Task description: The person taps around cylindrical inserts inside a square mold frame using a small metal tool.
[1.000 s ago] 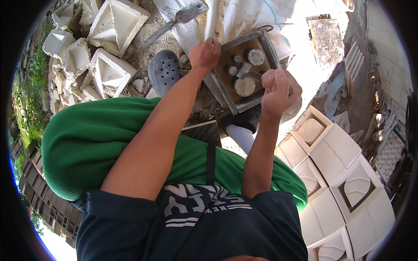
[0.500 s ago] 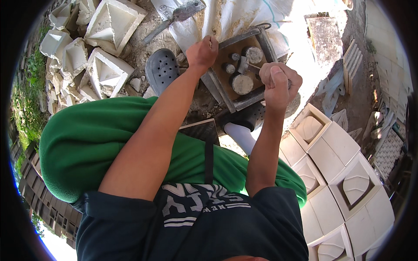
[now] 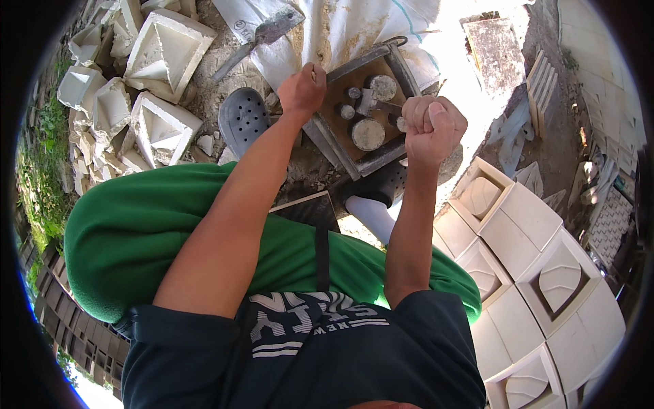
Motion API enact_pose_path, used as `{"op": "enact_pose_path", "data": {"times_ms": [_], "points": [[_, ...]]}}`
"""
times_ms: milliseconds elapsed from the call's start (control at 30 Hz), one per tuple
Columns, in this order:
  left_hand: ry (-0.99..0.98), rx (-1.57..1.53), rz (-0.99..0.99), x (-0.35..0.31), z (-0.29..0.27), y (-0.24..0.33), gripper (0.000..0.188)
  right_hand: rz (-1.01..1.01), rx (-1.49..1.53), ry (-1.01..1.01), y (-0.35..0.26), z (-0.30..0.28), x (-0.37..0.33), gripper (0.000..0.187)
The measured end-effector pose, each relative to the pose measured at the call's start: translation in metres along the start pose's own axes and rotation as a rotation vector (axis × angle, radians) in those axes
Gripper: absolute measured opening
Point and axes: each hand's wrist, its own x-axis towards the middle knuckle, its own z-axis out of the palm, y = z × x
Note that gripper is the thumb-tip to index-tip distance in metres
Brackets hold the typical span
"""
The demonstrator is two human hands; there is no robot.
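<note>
My right hand (image 3: pixel 434 128) is closed in a fist over the right side of a grey-framed box mould (image 3: pixel 354 168). Out of that fist runs the handle of what looks like a small hammer (image 3: pixel 366 102), its grey head among the round pieces in the mould. These are two large pale-topped cylinders (image 3: pixel 368 135) and several smaller ones (image 3: pixel 346 111), standing on a brown bottom. Beside the mould's upper left edge, my left hand (image 3: pixel 302 90) is closed too; its fingers hide whatever they may grip.
Broken white cast pieces (image 3: pixel 170 58) lie heaped at left. A trowel (image 3: pixel 262 37) rests near a white sack (image 3: pixel 327 27). Pale hollow blocks (image 3: pixel 504 225) stand at right, with a worn board (image 3: pixel 494 54) behind. My grey clog (image 3: pixel 244 121) is beside my left forearm.
The whole view has shifted slightly, so most things sit a little further left. The hammer's handle shows broader beside my right fist. Both hands stay closed.
</note>
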Motion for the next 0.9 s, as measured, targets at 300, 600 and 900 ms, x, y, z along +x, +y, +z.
{"op": "enact_pose_path", "data": {"times_ms": [300,600,900], "points": [[-0.002,0.021,0.017,0.001,0.0,0.0,0.037,-0.116,0.078,0.0,0.003,-0.005,-0.007,0.034],[0.007,0.034,0.004,0.005,0.001,0.0,0.037,-0.151,-0.013,-0.187,0.008,-0.017,-0.011,0.055],[0.009,0.015,0.01,0.0,0.002,-0.002,0.036,-0.035,-0.153,-0.257,0.013,-0.014,0.001,0.061]]}}
